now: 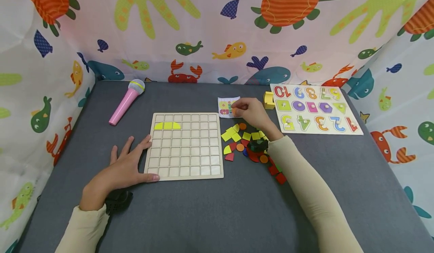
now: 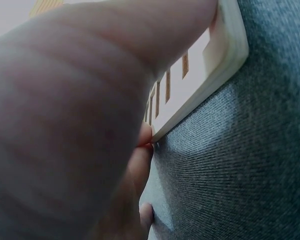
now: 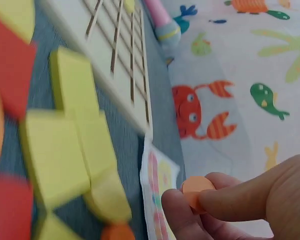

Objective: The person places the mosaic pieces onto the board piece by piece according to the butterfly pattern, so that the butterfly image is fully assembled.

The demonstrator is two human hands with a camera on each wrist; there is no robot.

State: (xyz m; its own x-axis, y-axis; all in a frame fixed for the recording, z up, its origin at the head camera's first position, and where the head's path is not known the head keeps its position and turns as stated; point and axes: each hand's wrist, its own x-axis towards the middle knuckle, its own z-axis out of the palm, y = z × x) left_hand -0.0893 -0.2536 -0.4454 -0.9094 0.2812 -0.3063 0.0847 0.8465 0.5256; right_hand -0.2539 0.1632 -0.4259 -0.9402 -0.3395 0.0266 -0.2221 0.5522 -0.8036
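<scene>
Head view | your right hand (image 1: 251, 112) pinches the orange disc (image 1: 234, 111) at the card's (image 1: 224, 105) right side | disc round, no long axis | grid board (image 1: 185, 151) left and near of it | your left hand (image 1: 126, 172), fingers extended, touches board's left edge

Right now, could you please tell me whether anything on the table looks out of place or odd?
Only the number board, at the right, stands out: it reads upside down in the head view. The loose coloured pieces lie in an untidy scatter beside the grid board, but I see no clear damage.
</scene>
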